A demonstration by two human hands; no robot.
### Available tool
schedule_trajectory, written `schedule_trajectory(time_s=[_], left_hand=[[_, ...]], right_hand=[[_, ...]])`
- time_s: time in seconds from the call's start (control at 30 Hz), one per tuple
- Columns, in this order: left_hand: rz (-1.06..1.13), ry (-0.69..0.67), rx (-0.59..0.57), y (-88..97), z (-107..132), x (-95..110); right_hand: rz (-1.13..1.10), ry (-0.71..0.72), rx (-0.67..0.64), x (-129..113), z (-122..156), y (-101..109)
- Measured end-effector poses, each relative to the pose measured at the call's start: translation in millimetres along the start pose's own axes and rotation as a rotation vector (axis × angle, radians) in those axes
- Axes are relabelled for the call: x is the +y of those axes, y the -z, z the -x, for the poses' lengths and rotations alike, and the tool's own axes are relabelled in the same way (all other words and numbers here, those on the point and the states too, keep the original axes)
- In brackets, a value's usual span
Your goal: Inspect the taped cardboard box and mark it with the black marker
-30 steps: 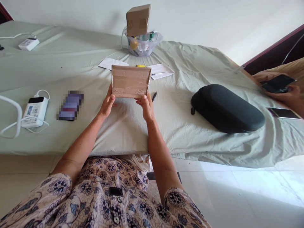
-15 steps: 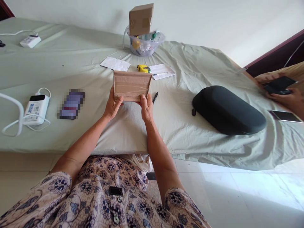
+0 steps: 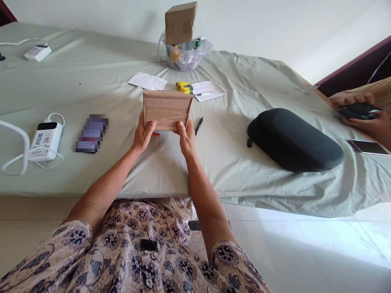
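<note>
A small brown cardboard box [image 3: 167, 108] is held up over the table, with strips of clear tape across the face turned toward me. My left hand [image 3: 143, 133] grips its lower left corner, thumb on the near face. At the lower right corner my right hand [image 3: 185, 136] grips it the same way; the other fingers of both hands are mostly hidden behind the box. A black pen [image 3: 199, 125] lies just right of my right hand. Beyond the box are a yellow tape measure [image 3: 183, 87], a white paper [image 3: 148, 81] and another paper [image 3: 210, 90] with a thin pen on it.
A clear plastic basket [image 3: 189, 61] holding a larger cardboard box [image 3: 181, 23] stands by the wall. To the right lies a black hard case [image 3: 295, 140]; beyond it another person's hands [image 3: 371, 124] hold a dark object. A white power bank [image 3: 45, 140] and a blurred phone [image 3: 91, 134] are left.
The cardboard box has shifted slightly left together with both my hands. The other person's hands have turned or closed the dark object on the right.
</note>
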State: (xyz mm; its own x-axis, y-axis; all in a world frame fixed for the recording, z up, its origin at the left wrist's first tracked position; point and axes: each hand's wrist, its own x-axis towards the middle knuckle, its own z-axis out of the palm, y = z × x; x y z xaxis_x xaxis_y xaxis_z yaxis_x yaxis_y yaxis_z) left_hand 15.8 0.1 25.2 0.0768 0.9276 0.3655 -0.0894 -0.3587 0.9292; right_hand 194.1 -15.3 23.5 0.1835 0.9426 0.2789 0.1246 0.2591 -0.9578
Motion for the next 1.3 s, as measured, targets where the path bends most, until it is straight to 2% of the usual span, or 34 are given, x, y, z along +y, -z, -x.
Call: schedule_trajectory(time_s=[0.1,0.17,0.27,0.33,0.43,0.57,0.67,0.73,0.8,0.9,1.0,1.13,1.2,1.3], left_hand=[[0.033,-0.011,0.010,2.2,-2.4,-2.2],[0.052,0.002,0.019,3.9,-4.4,-4.4],[0.062,0.020,0.033,6.1,-6.5,-7.4],[0.057,0.017,0.048,7.0,-7.2,-8.7],[0.049,0.011,0.079,7.6,-7.8,-9.3],[0.050,0.012,0.112,8.3,-8.7,-8.6],[0.050,0.008,0.138,10.5,-9.7,-8.8],[0.039,-0.001,0.157,12.8,-10.8,-9.7],[0.026,-0.006,0.178,15.2,-12.1,-10.9],[0.004,-0.009,0.195,17.9,-13.2,-11.4],[-0.018,-0.021,0.198,18.4,-12.5,-9.1],[-0.049,-0.069,0.218,17.7,-10.6,-6.1],[-0.056,-0.074,0.221,17.8,-10.2,-6.7],[-0.062,-0.047,0.206,18.7,-10.3,-10.0]], right_hand=[[0.077,0.008,-0.004,4.4,-4.9,9.1],[0.177,0.040,0.069,10.5,-12.0,21.9],[0.504,0.056,0.261,20.5,-22.0,43.2],[0.731,-0.052,0.293,24.1,-24.3,52.2],[0.950,-0.247,0.241,22.4,-20.7,54.1],[1.065,-0.311,0.126,14.9,-14.9,49.4],[1.033,-0.320,0.147,15.3,-16.1,48.9],[0.910,-0.318,0.180,19.3,-19.3,48.4],[0.731,-0.257,0.227,23.5,-22.8,46.2],[0.512,-0.026,0.321,24.1,-24.0,39.4],[0.379,0.221,0.447,14.3,-18.2,31.8],[0.218,0.403,0.616,-5.6,-5.7,25.0],[0.178,0.447,0.607,-13.5,1.1,23.0],[0.179,0.479,0.510,-20.1,10.7,20.7]])
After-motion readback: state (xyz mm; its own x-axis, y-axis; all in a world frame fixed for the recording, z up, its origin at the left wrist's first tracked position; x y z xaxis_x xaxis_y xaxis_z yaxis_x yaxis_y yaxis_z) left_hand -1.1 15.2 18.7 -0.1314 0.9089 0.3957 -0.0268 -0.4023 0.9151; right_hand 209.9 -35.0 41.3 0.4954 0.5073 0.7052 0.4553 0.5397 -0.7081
